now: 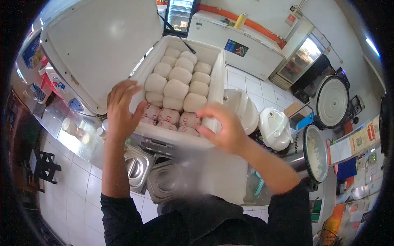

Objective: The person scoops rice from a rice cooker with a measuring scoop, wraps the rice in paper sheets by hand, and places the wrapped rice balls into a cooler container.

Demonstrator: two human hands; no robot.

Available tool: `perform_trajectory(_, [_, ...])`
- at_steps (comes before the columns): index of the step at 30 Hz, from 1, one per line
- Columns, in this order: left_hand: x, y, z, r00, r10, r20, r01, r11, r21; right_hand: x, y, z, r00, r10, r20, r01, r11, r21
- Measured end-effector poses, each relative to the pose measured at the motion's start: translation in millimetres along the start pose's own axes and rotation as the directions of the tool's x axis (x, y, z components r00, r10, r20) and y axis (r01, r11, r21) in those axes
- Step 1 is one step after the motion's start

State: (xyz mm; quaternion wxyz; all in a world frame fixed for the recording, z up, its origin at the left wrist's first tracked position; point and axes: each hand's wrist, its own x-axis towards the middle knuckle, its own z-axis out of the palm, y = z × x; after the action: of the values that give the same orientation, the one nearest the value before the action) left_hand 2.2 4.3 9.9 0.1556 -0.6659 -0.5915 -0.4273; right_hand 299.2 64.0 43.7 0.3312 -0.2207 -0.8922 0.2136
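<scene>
Head view: white box [218, 65], 11 o'clock, lid [102, 45] up at 10.
Plain lumps [176, 88]: piled inside.
Red-letter lumps [168, 117]: inside, 6 o'clock end.
Left hand [121, 106]: spread, by the box's 9 o'clock side.
Right hand [225, 129]: blurry, thumb and fingers apart, by the box's 4 o'clock edge.

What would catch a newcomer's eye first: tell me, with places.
Probably the pale bundles stacked in the open white box, upper centre, with red-printed ones at its near end. The left hand and blurred right hand flank them. At right, a steel cooker stands with its lid up.
</scene>
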Motion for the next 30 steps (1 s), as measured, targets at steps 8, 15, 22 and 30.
perform_trajectory(8, [-109.2,188.0,-55.7,0.674,0.718,-0.173,0.291,-0.474,-0.831,-307.1,116.4,-3.0,0.647,0.554,-0.523,-0.661,0.750,-0.024])
perform_trajectory(15, [-132.1,284.6,-67.0,0.558,0.819,-0.131,0.276,-0.333,-0.902,-452.3,138.4,4.5,0.714,0.504,-0.487,-0.686,0.643,-0.340])
perform_trajectory(22, [-135.7,396.4,-39.2,0.609,0.781,-0.141,0.021,-0.193,-0.981,-473.5,121.3,-12.0,0.723,0.520,-0.455,-0.686,0.622,-0.378])
perform_trajectory(30, [-140.5,463.9,-4.5,0.602,0.798,-0.010,-0.099,0.063,-0.993,-523.1,160.1,-22.2,0.657,0.651,-0.381,-0.706,0.708,-0.008])
